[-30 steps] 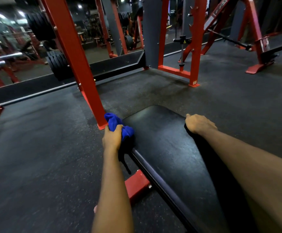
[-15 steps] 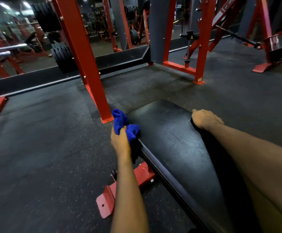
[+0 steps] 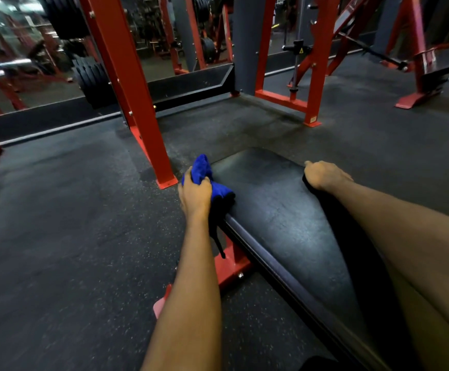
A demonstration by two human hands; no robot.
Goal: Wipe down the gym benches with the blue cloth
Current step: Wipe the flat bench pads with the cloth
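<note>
Not much has moved since half a second back: I've got the left hand (image 3: 195, 195) parked at about the same spot on the bench's (image 3: 271, 210) left edge, near its far end. It grips the blue cloth (image 3: 204, 172) in a wad, pressed against that edge, I'd guess so it gets into the side seam. The right hand (image 3: 323, 175) is curled over the bench's right edge, directly opposite, probably bracing the lean. I reckon most of the bench still needs wiping.
</note>
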